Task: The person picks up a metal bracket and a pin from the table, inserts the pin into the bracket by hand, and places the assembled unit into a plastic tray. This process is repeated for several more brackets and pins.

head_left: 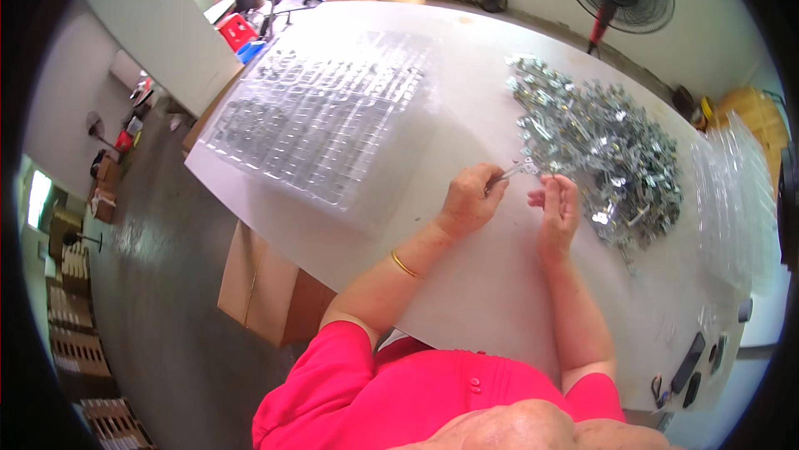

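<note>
Fingers of the left hand are pinched on a small metal piece, silvery and slim, in the head view. Those of the right hand are bent, their tips just beside that piece; whether they grasp anything, I cannot tell. Both hands are above the middle of the counter, with the piece between them, near the inner side of a heap of metal parts that spreads toward the counter's far right edge.

Judging by its look, the piece should be light, stiff and hard to damage by hand. Its shiny faces may be slippery, and its sheet-like edges could be sharp, so a thumb-and-fingertip pinch across the flat sides seems the best hold, away from the rims. In the heap the parts lie tangled at all angles; one standing proud at the border should lift more cleanly than one from the middle.

Toward the counter's left edge lie clear plastic trays filled with grey parts. More trays, a clear plastic stack, stand by the right edge. Both look thin and flexible; their rims would be the place to grip, since the walls might buckle.
</note>
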`<state>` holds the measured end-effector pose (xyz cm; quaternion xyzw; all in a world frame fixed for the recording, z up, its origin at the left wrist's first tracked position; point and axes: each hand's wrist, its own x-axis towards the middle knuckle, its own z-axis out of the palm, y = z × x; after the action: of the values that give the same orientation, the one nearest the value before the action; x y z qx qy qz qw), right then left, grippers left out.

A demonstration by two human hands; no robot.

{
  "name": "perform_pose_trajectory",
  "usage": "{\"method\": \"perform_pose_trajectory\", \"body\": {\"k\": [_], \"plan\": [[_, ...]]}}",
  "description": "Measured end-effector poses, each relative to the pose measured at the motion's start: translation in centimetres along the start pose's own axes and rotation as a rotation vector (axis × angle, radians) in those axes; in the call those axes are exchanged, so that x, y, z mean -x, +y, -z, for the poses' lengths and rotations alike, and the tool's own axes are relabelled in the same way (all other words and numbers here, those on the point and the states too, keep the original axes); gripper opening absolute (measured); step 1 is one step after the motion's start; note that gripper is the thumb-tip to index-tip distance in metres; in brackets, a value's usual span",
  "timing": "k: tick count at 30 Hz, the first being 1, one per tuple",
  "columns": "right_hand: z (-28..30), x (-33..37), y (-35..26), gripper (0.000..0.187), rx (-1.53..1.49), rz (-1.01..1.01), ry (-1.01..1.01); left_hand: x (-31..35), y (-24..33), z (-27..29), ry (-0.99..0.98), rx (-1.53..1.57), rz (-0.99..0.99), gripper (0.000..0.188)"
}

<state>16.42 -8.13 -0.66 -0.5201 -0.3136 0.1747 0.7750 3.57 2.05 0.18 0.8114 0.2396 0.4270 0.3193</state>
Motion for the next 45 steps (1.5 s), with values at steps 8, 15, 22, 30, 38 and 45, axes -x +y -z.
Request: {"method": "perform_pose_trajectory", "body": {"k": [8,15,22,30,38,45], "plan": [[1.2,-0.1,1.7,0.009,0.110,-0.065,-0.188,-2.5,9.3,7.4,0.085,0.192,0.131,0.017],[1.3,-0.8,1.4,0.009,0.162,-0.171,-0.204,-7.5,12.2,20.0,0.056,0.018,0.127,0.016],[1.0,-0.4,1.2,0.010,0.154,-0.219,-0.221,-15.4,-2.5,32.5,0.214,-0.295,0.358,0.019],[0.9,-0.5,0.7,0.009,0.173,-0.285,-0.206,-19.4,-10.8,35.1,0.258,-0.784,0.465,0.025],[0.7,-0.5,0.9,0.009,0.191,-0.290,-0.220,-20.2,-12.8,34.7,0.200,-0.888,0.597,0.025],[1.2,-0.3,1.0,0.009,0.208,-0.280,-0.239,-20.3,-13.2,33.8,0.148,-0.903,0.613,0.023]]}}
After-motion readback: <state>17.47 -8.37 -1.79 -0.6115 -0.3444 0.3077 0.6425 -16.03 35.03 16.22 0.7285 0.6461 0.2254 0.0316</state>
